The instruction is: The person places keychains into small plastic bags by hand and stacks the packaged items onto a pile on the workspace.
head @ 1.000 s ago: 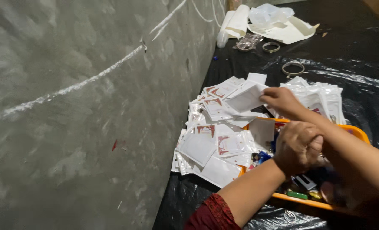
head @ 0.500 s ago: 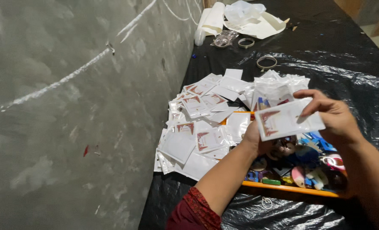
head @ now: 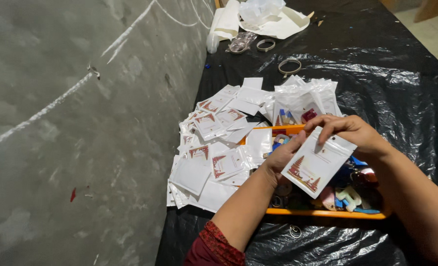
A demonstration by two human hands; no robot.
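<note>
Both my hands hold one small white zip pouch (head: pixel 318 163) with a red printed picture, above an orange tray (head: pixel 322 213). My left hand (head: pixel 282 156) grips the pouch's left edge. My right hand (head: pixel 348 130) pinches its top edge from above. The tray holds several small colourful items (head: pixel 349 193), partly hidden by my hands and the pouch. A loose heap of the same white pouches (head: pixel 214 152) lies to the left of the tray, against the wall.
Black plastic sheeting (head: pixel 376 74) covers the table. A grey concrete wall (head: pixel 71 123) runs along its left side. Filled clear pouches (head: pixel 302 98) stand behind the tray. Tape rings (head: pixel 289 65), paper and a plastic bag (head: pixel 263 12) lie at the far end.
My right hand went from the pouch heap to over the tray with one pouch. My left hand came up to grip its left edge. The view shifted closer.
</note>
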